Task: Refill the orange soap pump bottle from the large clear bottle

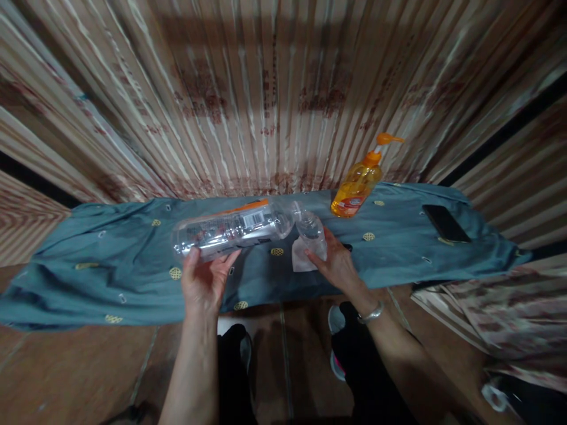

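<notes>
My left hand (207,274) is closed round the base end of a large clear plastic bottle (234,227) with an orange and silver label. The bottle is tilted almost level, its mouth pointing right. My right hand (334,260) grips a small clear plastic container (311,231), held tilted so that its upper end meets or nearly meets the bottle's mouth; whether they touch I cannot tell. Below the container, a pale whitish square patch (303,257) shows by my right fingers; whether it belongs to the container is unclear.
On the green-blue patterned cloth (133,254) a pump bottle of orange liquid (357,186) stands behind my right hand. A black phone (445,223) lies at the right. A pleated curtain (248,106) hangs behind; my feet are on the tiled floor (283,354).
</notes>
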Motion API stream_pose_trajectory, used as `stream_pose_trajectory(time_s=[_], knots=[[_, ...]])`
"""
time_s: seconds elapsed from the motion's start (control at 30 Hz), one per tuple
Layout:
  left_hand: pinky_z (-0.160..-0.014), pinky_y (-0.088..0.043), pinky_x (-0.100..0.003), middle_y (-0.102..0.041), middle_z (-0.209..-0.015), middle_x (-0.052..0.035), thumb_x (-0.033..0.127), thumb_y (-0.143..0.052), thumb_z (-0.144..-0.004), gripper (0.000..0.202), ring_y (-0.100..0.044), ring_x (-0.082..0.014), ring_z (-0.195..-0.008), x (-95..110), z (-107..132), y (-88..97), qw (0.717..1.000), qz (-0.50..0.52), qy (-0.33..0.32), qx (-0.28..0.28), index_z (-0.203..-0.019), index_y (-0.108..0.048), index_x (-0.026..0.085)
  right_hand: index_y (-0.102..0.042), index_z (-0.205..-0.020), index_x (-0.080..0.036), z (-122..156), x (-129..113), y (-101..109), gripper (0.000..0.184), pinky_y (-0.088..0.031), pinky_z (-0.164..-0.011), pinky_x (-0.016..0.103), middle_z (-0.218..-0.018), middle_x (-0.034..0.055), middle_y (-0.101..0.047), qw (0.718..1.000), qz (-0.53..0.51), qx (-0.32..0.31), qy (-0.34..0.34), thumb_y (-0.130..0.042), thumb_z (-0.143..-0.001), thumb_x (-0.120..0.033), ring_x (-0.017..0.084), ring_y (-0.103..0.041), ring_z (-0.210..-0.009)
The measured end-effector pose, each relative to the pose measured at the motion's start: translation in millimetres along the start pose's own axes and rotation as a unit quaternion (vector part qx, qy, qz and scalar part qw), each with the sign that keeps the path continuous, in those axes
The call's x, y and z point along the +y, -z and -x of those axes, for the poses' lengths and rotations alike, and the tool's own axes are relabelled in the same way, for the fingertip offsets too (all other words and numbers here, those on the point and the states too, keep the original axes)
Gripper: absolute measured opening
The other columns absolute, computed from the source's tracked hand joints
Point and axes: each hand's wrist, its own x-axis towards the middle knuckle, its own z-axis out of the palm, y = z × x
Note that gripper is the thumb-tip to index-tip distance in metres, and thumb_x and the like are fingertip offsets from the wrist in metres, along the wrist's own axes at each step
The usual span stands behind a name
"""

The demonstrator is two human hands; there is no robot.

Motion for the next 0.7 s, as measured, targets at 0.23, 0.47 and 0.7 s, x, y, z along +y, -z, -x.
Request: stream_pose_trajectory(time_s=[0.23, 0.47, 0.7], knots=[[-0.077, -0.069, -0.044, -0.079, -0.107, -0.0133, 0.046, -0.103, -0.042, 0.062, -0.078, -0.0328, -0.097, 9, 0, 6.9, 1.0, -0.019, -0.008, 0.003, -0.089, -0.073, 0.02, -0.042, -0.152, -0.01, -2, -3, -1, 0.08, -0.057, -0.106, 0.057, -0.138, 0.0253, -0.069, 1.0, 0.016, -0.007, 0.012, -0.044, -0.101, -0.071, 0.036, -0.07, -0.125], [-0.074, -0.07, -0.044, -0.08, -0.101, -0.0126, 0.046, -0.104, -0.038, 0.064, -0.078, -0.0317, -0.093, 12, 0, 9.4, 1.0, -0.021, -0.011, -0.002, -0.087, -0.073, 0.02, -0.043, -0.152, -0.009, -2, -5, -3, 0.081, -0.057, -0.105, 0.057, -0.138, 0.0265, -0.069, 1.0, 0.021, 0.005, 0.013, -0.045, -0.101, -0.071, 0.037, -0.07, -0.125], [-0.074, -0.07, -0.044, -0.079, -0.1, -0.0102, 0.045, -0.103, -0.04, 0.065, -0.078, -0.0319, -0.095, 12, 2, 8.2, 1.0, -0.022, -0.017, 0.004, -0.094, -0.074, 0.023, -0.041, -0.154, -0.012, -2, -4, -2, 0.078, -0.057, -0.106, 0.059, -0.138, 0.0252, -0.069, 1.0, 0.023, 0.003, 0.02, -0.049, -0.101, -0.068, 0.038, -0.07, -0.125]])
